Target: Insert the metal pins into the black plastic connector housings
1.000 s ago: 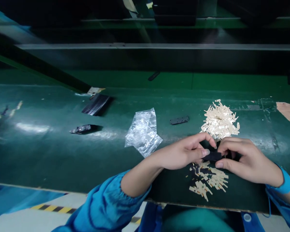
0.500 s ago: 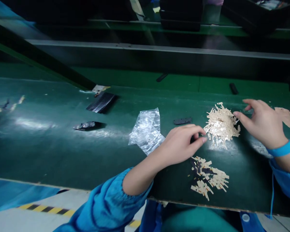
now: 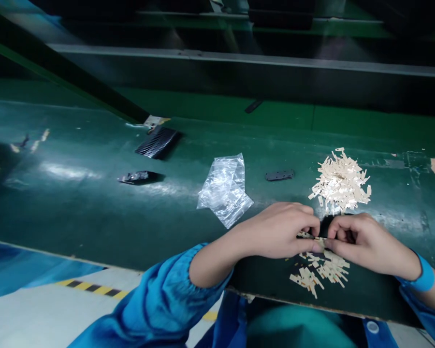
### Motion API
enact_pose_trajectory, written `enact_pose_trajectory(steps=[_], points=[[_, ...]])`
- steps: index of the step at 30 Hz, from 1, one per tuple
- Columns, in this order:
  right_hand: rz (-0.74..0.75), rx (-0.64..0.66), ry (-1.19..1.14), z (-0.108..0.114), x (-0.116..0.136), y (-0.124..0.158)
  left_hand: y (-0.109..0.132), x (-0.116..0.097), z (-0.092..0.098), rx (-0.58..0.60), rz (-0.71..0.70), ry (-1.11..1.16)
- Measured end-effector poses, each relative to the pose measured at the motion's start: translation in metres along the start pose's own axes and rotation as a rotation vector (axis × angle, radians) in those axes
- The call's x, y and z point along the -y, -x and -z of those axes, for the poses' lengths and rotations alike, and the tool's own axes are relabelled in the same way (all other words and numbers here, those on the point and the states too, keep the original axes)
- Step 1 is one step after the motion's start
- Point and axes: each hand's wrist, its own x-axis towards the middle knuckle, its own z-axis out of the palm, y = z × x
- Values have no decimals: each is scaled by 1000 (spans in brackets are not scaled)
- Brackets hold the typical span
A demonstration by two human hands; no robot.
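Over the near pile of small cream strips (image 3: 335, 270), my left hand (image 3: 286, 229) and my right hand (image 3: 366, 244) meet almost tip to tip. Each has thumb and fingers pinched together. A small cream strip (image 3: 321, 243) shows between the two sets of fingertips; most of it is hidden by the fingers. Orange ends show on some strips in this near pile. Just beyond my hands lies a larger heap of loose cream strips (image 3: 342, 181).
A crumpled clear plastic bag (image 3: 224, 186) and a flat black piece with holes (image 3: 279, 175) lie on the green bench (image 3: 94, 222). Farther left are a black ribbed part (image 3: 157, 141) and a small black part (image 3: 138, 177). A slanting post (image 3: 76, 72) rises at the back.
My right hand has come from beside the large heap toward me and left, and its fingers have closed. My left hand has lowered to the near pile, also closing. The view has shifted slightly.
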Motion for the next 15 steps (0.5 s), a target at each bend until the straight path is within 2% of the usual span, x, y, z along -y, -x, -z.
enact_pose_trajectory(steps=[3, 9, 12, 15], points=[[-17, -4, -65, 3, -1, 1, -1, 0, 3, 8, -12, 24], [-30, -13, -4, 7, -1, 1, -2, -2, 0, 47, 23, -94], [-103, -31, -95, 10, -5, 3, -3, -1, -1, -12, 72, -113], [-173, -97, -275, 10, -7, 4, -6, 3, 0, -130, 69, 90]])
